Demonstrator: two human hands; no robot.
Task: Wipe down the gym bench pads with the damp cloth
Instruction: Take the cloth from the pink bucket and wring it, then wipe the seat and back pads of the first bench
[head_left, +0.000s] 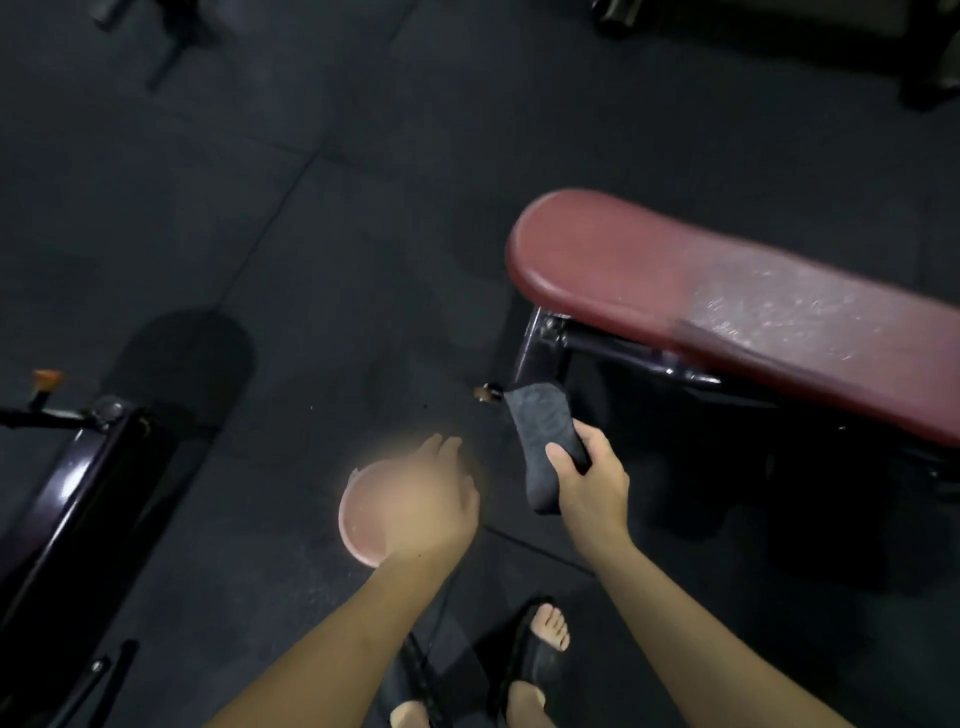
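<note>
We look down on a dark rubber gym floor (156, 218). Our right hand (589, 491) grips a dark grey cloth (543, 441), thumb across its front and fingers curled behind, so the cloth stands up out of the fist and also hangs a little below it. The cloth is in the air, just in front of the near end of the bench frame (540, 343) and below the maroon bench pad (727, 306), touching neither. The pad runs off to the right; its far right part looks streaked and paler than the rounded end. Our left hand (431, 504) is blurred, fingers loosely extended and holding nothing, hovering over a pink round bowl (358, 525) on the floor. Below, we see our feet in black sandals (530, 660). Another dark machine frame (67, 499) stands at the left.
</note>
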